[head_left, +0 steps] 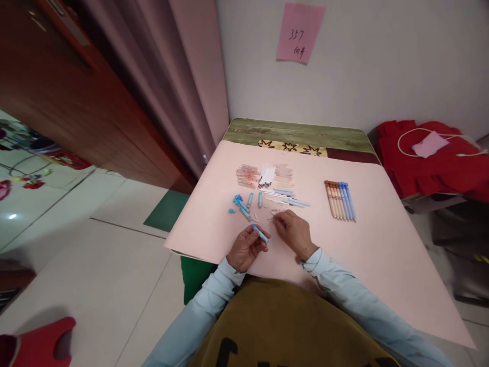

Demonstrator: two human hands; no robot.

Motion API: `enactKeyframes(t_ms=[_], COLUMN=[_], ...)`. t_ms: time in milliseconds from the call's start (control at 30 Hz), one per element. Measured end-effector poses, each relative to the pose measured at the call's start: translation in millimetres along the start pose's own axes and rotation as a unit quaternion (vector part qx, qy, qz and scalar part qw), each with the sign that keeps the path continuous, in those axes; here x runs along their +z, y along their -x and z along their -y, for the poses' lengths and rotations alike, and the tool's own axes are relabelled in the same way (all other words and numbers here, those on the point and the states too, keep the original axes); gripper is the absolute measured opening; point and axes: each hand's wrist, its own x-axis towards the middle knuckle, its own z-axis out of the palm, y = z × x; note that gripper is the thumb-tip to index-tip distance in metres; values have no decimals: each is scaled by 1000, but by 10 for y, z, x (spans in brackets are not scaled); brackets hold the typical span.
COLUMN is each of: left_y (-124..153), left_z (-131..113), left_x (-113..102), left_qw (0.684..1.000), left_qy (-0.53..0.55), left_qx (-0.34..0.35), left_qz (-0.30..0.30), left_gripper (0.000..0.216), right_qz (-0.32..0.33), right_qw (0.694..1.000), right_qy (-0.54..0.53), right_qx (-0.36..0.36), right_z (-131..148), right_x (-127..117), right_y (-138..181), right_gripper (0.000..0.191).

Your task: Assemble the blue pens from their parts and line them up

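Left hand (244, 248) grips a blue barrel (260, 233) between thumb and fingers; right hand (293, 230), hold unclear.

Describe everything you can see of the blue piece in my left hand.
The blue piece is a short, slim, plastic-looking tube, stronger blue at one end and paler along the body. Your left hand holds it with thumb and fingers above the pink sheet, slanting down rightward in the view, stronger-blue end upper left. Finer details are too small to tell.
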Motion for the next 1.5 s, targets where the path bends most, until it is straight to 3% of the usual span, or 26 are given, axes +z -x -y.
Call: enactKeyframes(t_ms=[233, 367, 500, 567, 1067, 1200, 1367, 1433, 1500], left_y=[-16, -18, -16, -13, -6, 7, 16, 9, 0], left_z=[16, 9, 0, 0, 26, 32, 6, -12, -20], left_x=[-23, -24, -14, -3, 30, -2, -52, -63, -69], left_qw=[1000, 999, 999, 999, 1000, 1000, 998, 994, 989], left_qy=[17, 27, 41, 43, 17, 22, 59, 110, 138], left_qx=[-4, -3, 1, 9, 25, 5, 0, 15, 17], left_qz=[-15, -16, -15, -18, 6, 14, 0, -25, -42], left_gripper=[34, 35, 34, 34, 30, 30, 28, 27, 25], right_qz=[9, -22, 14, 27, 10, 30, 81, 85, 73], right_qw=[999, 994, 953, 936, 953, 939, 887, 885, 904], right_qy=[32, -106, -300, -347, -302, -341, -447, -450, -414], right_qx=[-3, 12, 43, 50, 9, 26, 78, 82, 78], right_z=[26, 104, 270, 358, 517, 537, 499, 456, 385], right_x=[-110, -296, -462, -499, -441, -385, -240, -199, -186], right_y=[79, 190, 321, 376, 444, 400, 349, 351, 347], right_gripper=[18, 15, 18, 20, 19, 17, 32, 34, 32])
